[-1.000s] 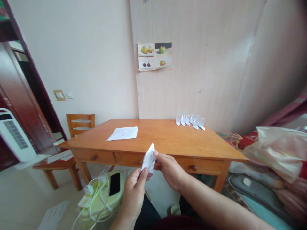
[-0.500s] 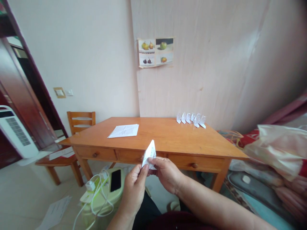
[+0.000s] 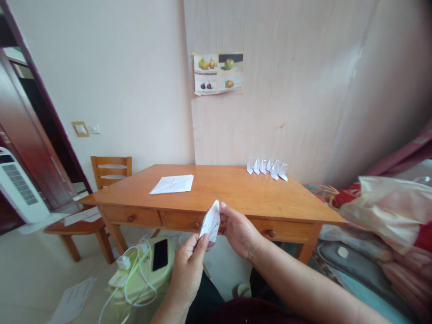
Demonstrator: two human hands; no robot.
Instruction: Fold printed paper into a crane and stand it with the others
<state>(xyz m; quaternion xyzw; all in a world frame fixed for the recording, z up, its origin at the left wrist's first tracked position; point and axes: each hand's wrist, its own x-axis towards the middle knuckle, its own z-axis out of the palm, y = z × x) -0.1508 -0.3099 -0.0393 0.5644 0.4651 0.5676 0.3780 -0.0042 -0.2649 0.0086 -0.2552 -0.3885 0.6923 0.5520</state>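
Observation:
My left hand (image 3: 191,261) pinches a small folded white paper (image 3: 211,221) by its lower end, thumb in front. Its pointed top tilts up and to the right, and printing shows on the face toward me. At the paper's right edge, my right hand (image 3: 240,231) has its thumb raised and apart from the fingers. Some of those fingertips are partly hidden near the paper, so whether they touch it is unclear. Both hands are held in front of the wooden table (image 3: 222,189). Several folded paper pieces (image 3: 266,167) stand at the table's back right.
A stack of printed sheets (image 3: 172,184) lies on the table's left. Below left, a light green stool-like box (image 3: 162,283) carries a phone (image 3: 160,254) and white cables (image 3: 128,281). A wooden chair (image 3: 111,166) stands left; plastic bags (image 3: 381,207) are piled at the right.
My right thumb has come off the paper's face and moved up to its right edge, with the fingers loosened. My left hand keeps its pinch on the folded paper.

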